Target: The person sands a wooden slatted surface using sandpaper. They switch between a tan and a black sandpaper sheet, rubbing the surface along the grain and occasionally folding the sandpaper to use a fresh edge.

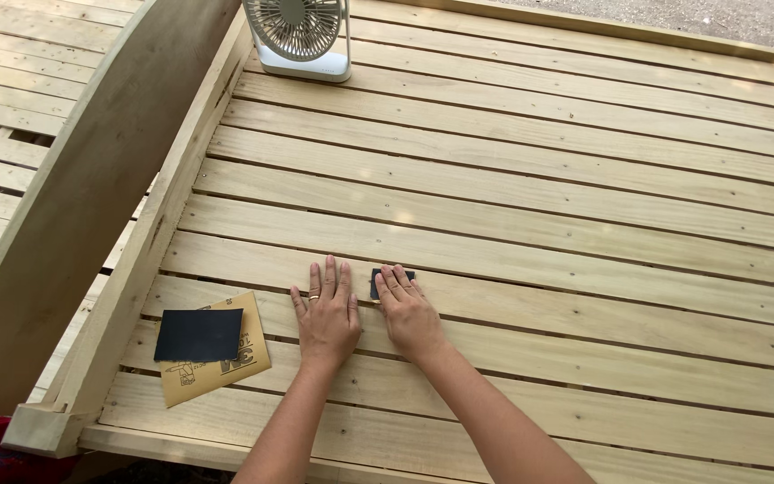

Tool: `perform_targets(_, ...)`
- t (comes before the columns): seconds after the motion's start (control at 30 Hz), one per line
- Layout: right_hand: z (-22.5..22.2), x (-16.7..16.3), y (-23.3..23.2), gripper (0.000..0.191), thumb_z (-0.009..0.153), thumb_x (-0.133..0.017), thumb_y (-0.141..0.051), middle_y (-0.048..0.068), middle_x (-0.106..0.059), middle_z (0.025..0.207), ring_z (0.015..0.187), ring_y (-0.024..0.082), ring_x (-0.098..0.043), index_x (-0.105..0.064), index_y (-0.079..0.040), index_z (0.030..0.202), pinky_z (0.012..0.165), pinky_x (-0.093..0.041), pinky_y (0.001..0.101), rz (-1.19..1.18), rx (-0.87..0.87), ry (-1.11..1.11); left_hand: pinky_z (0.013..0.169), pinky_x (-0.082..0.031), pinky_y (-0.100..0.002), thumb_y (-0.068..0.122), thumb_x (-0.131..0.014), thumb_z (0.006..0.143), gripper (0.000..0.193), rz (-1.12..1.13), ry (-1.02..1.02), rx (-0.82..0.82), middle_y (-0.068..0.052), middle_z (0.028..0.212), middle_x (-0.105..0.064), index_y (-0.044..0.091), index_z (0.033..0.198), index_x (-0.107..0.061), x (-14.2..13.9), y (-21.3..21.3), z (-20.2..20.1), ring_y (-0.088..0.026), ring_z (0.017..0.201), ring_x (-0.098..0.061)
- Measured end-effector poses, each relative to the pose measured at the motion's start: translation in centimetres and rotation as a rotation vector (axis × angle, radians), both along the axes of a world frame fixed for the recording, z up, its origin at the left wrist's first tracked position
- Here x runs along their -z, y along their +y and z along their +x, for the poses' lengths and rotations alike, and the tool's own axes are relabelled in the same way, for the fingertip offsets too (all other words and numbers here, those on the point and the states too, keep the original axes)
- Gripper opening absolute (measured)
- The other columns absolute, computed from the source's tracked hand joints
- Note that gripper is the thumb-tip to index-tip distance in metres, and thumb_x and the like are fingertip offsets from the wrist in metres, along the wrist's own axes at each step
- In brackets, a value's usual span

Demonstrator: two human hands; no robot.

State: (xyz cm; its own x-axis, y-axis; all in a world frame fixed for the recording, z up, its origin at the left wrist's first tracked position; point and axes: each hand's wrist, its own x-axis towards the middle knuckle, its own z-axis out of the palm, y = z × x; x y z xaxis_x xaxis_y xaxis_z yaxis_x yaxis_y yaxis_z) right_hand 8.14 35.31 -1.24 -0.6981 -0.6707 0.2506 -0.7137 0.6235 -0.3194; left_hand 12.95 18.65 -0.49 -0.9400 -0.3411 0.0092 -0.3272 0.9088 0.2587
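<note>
Pressing flat on the slatted wooden platform (530,206), your right hand (408,311) covers a small dark piece of sandpaper (376,283), fingers stretched straight over it so only its far and left edges peek out. The hand is open and laid down, not curled around the piece. Your left hand (327,315) lies just beside it, palm down on the same plank, fingers spread and empty, a ring (313,296) on one finger; the two hands sit close together without touching. To your left, near the platform's side rail (150,233), a dark sheet of sandpaper (199,334) rests on top of a tan sheet (226,369) with black print, well apart from both hands. At the far end of the slats stands a small white fan (299,38), upright.
</note>
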Motion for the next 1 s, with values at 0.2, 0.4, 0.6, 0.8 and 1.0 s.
perform_targets(0.2, 0.5, -0.1, -0.2, 0.046, 0.102, -0.048, -0.013, 0.015, -0.051, 0.155, 0.147, 0.031, -0.044, -0.055, -0.004, 0.146, 0.117, -0.039, 0.0481, 0.032, -0.053, 0.031, 0.122, -0.005, -0.061, 0.037, -0.036, 0.101, 0.06, 0.005, -0.012, -0.008, -0.001, 0.17, -0.016, 0.024, 0.16, -0.027, 0.0, -0.1, -0.2, -0.025, 0.156, -0.011)
perform_targets(0.4, -0.1, -1.6, -0.4, 0.045, 0.102, -0.049, -0.015, 0.016, -0.049, 0.154, 0.146, 0.033, -0.041, -0.052, -0.002, 0.145, 0.116, -0.036, 0.0486, 0.021, -0.04, -0.051, 0.122, -0.005, -0.061, 0.036, -0.036, 0.101, 0.06, -0.006, 0.009, -0.002, -0.002, 0.169, -0.017, 0.024, 0.16, -0.027, 0.0, -0.2, 0.0, -0.024, 0.156, -0.012)
perform_targets(0.6, 3.5, -0.5, 2.6, 0.047, 0.099, -0.048, -0.008, 0.013, -0.049, 0.156, 0.148, 0.029, -0.04, -0.053, -0.004, 0.146, 0.119, -0.038, 0.0465, 0.07, -0.048, -0.003, 0.121, -0.006, -0.062, 0.035, -0.036, 0.1, 0.06, -0.004, 0.011, -0.009, -0.002, 0.169, -0.02, 0.024, 0.159, -0.029, -0.2, 0.1, -0.2, -0.026, 0.156, -0.013)
perform_targets(0.8, 3.9, -0.7, 4.6, 0.046, 0.099, -0.052, -0.012, 0.013, -0.049, 0.155, 0.147, 0.03, -0.04, -0.054, -0.005, 0.145, 0.116, -0.037, 0.0463, 0.052, -0.077, -0.033, 0.122, -0.005, -0.061, 0.036, -0.036, 0.102, 0.059, -0.015, 0.024, -0.004, -0.004, 0.168, -0.02, 0.023, 0.159, -0.029, -0.5, 0.2, 0.2, -0.027, 0.156, -0.013)
perform_targets(1.0, 4.1, -0.5, 2.3, 0.047, 0.099, -0.05, -0.008, 0.014, -0.046, 0.157, 0.148, 0.03, -0.039, -0.053, -0.003, 0.146, 0.118, -0.037, 0.0458, 0.047, -0.089, 0.007, 0.119, -0.006, -0.062, 0.035, -0.039, 0.099, 0.061, 0.057, 0.085, -0.046, -0.002, 0.169, -0.022, 0.019, 0.157, -0.032, 0.1, 1.9, 2.8, -0.027, 0.156, -0.014)
